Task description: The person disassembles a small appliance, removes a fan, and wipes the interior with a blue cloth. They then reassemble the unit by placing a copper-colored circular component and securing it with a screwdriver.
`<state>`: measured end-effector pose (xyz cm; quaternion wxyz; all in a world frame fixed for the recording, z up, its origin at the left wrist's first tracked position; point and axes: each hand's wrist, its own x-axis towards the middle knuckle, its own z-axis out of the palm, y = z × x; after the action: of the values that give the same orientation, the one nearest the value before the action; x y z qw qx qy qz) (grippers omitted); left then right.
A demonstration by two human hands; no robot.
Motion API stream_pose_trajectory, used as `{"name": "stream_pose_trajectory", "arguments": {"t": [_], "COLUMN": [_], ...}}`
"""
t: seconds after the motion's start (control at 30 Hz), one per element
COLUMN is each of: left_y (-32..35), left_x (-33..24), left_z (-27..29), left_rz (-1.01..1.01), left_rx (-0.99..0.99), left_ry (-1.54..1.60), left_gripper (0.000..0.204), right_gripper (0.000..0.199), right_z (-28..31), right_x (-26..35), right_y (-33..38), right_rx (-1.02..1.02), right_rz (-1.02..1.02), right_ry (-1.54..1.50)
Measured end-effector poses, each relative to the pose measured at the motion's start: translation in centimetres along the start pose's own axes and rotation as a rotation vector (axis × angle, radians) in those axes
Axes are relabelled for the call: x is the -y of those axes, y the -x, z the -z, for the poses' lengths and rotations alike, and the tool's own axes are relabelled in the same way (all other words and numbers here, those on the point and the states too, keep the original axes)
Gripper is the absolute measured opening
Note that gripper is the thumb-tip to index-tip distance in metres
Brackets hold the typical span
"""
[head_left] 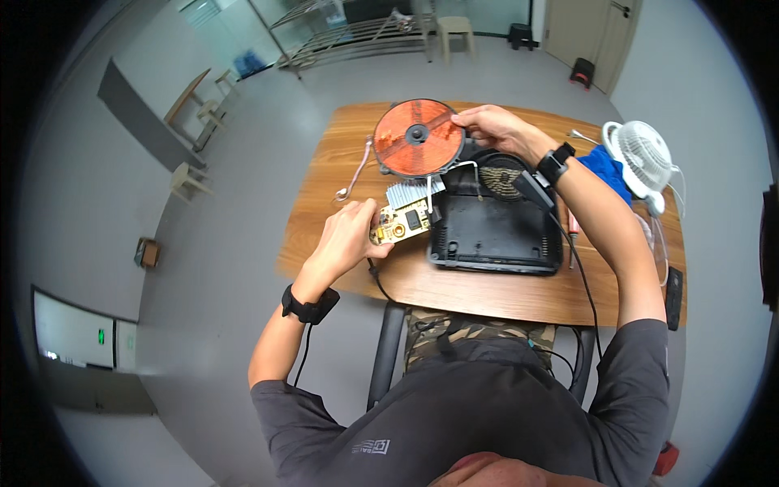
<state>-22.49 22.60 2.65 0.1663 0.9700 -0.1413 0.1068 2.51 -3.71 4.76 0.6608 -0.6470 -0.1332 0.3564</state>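
Observation:
My left hand is closed on the left edge of a yellow circuit board, thumb below and fingers above. A finned metal heat sink is on the board's far side. Beyond it is a round copper induction coil with a dark hub, its right rim pinched by my right hand. White wires run from the coil down to the board. Just right of the board lies an open black plastic housing, with a round vent grille in its far part.
On the wooden table, a white-ended cable lies left of the coil. At the right are a white fan, a blue cloth, a red-handled screwdriver and a dark bar-shaped object. A black cable hangs from my right wrist.

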Motion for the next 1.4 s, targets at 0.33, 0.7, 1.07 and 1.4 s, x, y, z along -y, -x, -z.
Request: {"name": "stream_pose_trajectory", "arguments": {"t": [0.33, 0.7, 1.07, 1.4], "left_y": [-10.6, -12.4, -13.5, -13.9], "left_x": [-7.5, -8.0, -8.1, -5.6], "left_z": [-6.3, -11.6, -11.3, -13.6], "left_rz": [-0.207, -0.263, -0.146, -0.295], "left_rx": [0.231, 0.350, 0.465, 0.421], "left_ry": [0.096, 0.161, 0.165, 0.298], "left_gripper": [0.047, 0.050, 0.053, 0.031], "right_gripper": [0.017, 0.017, 0.011, 0.011], "right_z": [14.8, 17.4, 16.6, 17.1], "right_x": [-4.4, -9.4, -10.0, -10.1], "right_y": [11.4, 10.7, 7.6, 7.9], "right_rx": [-0.301, -0.268, -0.150, -0.113], "right_rz": [-0.033, -0.125, -0.146, -0.174], "right_ry": [-0.146, -0.181, -0.190, -0.155]}}
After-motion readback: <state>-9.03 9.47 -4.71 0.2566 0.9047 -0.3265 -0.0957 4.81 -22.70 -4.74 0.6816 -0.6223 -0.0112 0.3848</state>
